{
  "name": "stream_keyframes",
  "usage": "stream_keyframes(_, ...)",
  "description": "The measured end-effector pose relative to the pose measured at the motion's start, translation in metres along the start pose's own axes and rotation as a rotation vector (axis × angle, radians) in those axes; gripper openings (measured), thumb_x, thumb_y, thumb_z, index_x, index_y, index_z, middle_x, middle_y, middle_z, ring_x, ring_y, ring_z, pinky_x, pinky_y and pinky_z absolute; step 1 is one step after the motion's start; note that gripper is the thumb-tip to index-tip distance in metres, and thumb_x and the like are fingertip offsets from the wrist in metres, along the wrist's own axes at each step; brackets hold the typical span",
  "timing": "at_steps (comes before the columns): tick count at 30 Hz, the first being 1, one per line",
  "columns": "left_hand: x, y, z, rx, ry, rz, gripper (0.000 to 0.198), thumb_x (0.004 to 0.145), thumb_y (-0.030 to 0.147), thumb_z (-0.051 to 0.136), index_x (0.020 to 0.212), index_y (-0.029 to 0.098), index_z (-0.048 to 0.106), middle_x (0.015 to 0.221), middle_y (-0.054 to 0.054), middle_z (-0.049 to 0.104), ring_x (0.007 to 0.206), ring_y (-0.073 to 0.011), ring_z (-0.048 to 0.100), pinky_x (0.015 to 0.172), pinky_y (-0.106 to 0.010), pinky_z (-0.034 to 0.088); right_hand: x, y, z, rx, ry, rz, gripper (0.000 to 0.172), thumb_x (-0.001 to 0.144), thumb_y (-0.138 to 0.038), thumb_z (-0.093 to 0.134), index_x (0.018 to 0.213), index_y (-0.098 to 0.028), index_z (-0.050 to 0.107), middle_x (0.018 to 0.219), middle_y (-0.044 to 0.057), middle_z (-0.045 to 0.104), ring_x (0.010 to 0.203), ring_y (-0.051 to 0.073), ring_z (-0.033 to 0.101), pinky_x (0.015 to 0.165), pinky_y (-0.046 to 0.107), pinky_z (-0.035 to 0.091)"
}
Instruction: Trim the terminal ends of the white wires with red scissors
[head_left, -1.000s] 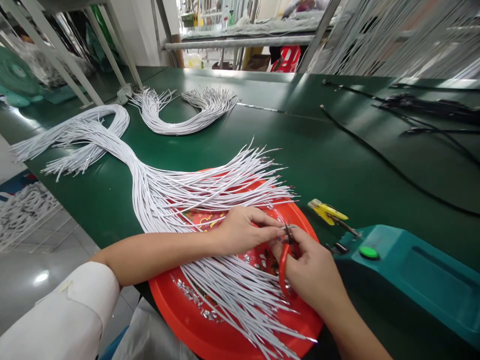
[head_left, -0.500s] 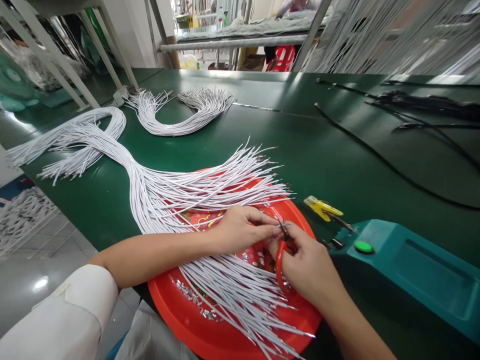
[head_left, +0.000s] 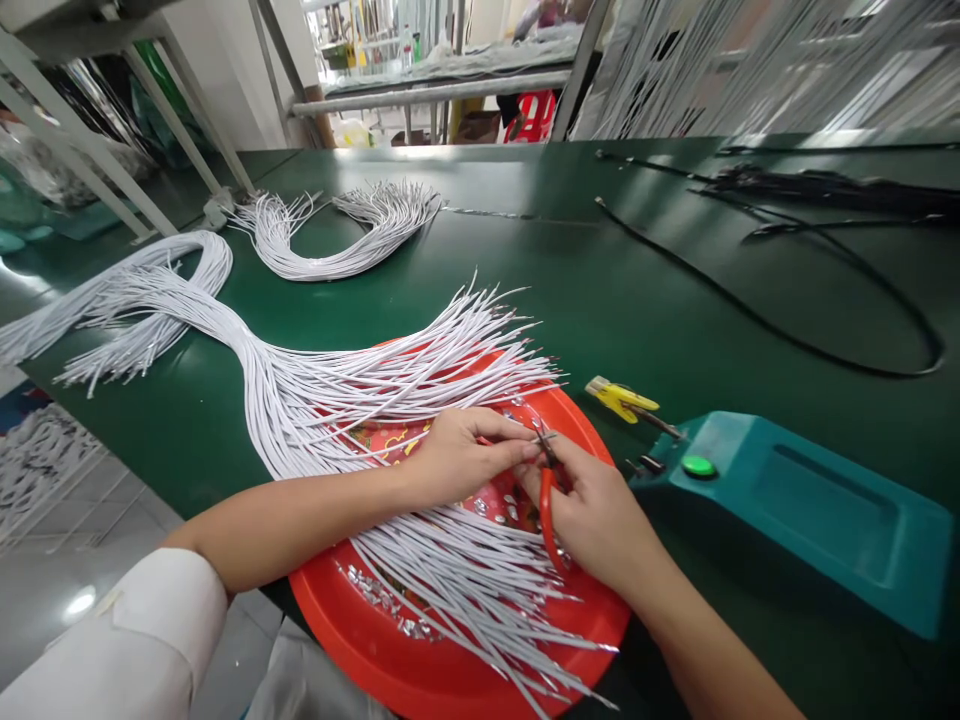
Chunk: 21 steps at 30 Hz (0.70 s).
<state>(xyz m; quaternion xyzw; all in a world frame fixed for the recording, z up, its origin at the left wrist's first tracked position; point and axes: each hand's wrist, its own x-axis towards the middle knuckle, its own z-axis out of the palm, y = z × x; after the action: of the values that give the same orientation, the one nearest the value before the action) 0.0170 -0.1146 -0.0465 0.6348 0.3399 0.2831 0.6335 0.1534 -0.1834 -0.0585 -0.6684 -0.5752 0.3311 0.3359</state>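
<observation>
My left hand (head_left: 463,455) pinches the end of a thin white wire (head_left: 551,437) over a red round tray (head_left: 450,670). My right hand (head_left: 596,515) is closed round red-handled cutters (head_left: 545,500), whose dark jaws meet the wire end just beyond my left fingertips. A thick bundle of white wires (head_left: 360,385) fans across the tray from the left. More cut wires (head_left: 465,580) lie in the tray under my forearms, among small shiny scraps (head_left: 382,598).
A teal device with a green button (head_left: 795,500) sits right of the tray, a yellow-handled tool (head_left: 621,398) beside it. Another white wire loop (head_left: 337,240) lies far left on the green table (head_left: 637,300). Black cables (head_left: 787,340) run across the right. Floor drops off left.
The view has shifted slightly, so everything sits a little lower left in the picture. Both hands stay together over the tray, still holding wire and cutters.
</observation>
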Motion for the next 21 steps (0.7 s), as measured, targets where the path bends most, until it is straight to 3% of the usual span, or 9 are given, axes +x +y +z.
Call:
stream_keyframes(6, 0.002, -0.005, -0.001, -0.148, 0.093, -0.078, 0.024, 0.069, 0.031, 0.07, 0.082, 0.01, 0.072, 0.082, -0.008, 0.071, 0.072, -0.0134, 0.064, 0.069, -0.026, 0.052, -0.001, -0.003, -0.002, 0.043, 0.008, 0.032, 0.022, 0.073, -0.038, 0.058, 0.086, -0.021, 0.061, 0.059, -0.002, 0.057, 0.056, 0.016, 0.055, 0.053, 0.027, 0.044)
stream_keyframes(8, 0.003, -0.005, -0.001, -0.122, 0.128, -0.089, 0.025, 0.067, 0.031, 0.072, 0.081, 0.011, 0.072, 0.081, -0.008, 0.071, 0.072, -0.0131, 0.063, 0.069, -0.025, 0.051, -0.001, -0.006, -0.001, 0.151, 0.137, 0.017, 0.021, 0.071, -0.038, 0.062, 0.082, -0.021, 0.059, 0.061, -0.002, 0.057, 0.054, 0.014, 0.054, 0.051, 0.025, 0.045)
stream_keyframes(11, 0.003, -0.004, -0.001, -0.031, 0.139, -0.065, 0.022, 0.066, 0.03, 0.073, 0.079, 0.012, 0.073, 0.08, -0.007, 0.071, 0.072, -0.0127, 0.063, 0.068, -0.024, 0.05, 0.0, -0.01, 0.003, 0.366, 0.428, -0.015, 0.017, 0.071, -0.034, 0.064, 0.08, -0.022, 0.056, 0.071, 0.0, 0.061, 0.064, 0.015, 0.059, 0.059, 0.027, 0.05)
stream_keyframes(14, 0.003, -0.004, 0.0, 0.054, 0.099, -0.057, 0.017, 0.071, 0.026, 0.068, 0.079, 0.012, 0.073, 0.079, -0.007, 0.071, 0.071, -0.0128, 0.063, 0.066, -0.024, 0.05, -0.001, -0.011, 0.007, 0.468, 0.521, -0.016, 0.016, 0.07, -0.03, 0.066, 0.079, -0.022, 0.056, 0.075, 0.002, 0.065, 0.068, 0.016, 0.063, 0.064, 0.029, 0.052)
stream_keyframes(21, 0.0, -0.007, 0.002, 0.272, 0.071, 0.032, 0.016, 0.075, 0.022, 0.061, 0.081, 0.015, 0.074, 0.074, -0.004, 0.07, 0.067, -0.0113, 0.061, 0.061, -0.021, 0.046, -0.007, -0.008, 0.011, 0.16, 0.538, -0.039, 0.015, 0.072, -0.032, 0.067, 0.081, -0.022, 0.061, 0.074, 0.001, 0.066, 0.065, 0.015, 0.061, 0.064, 0.028, 0.05)
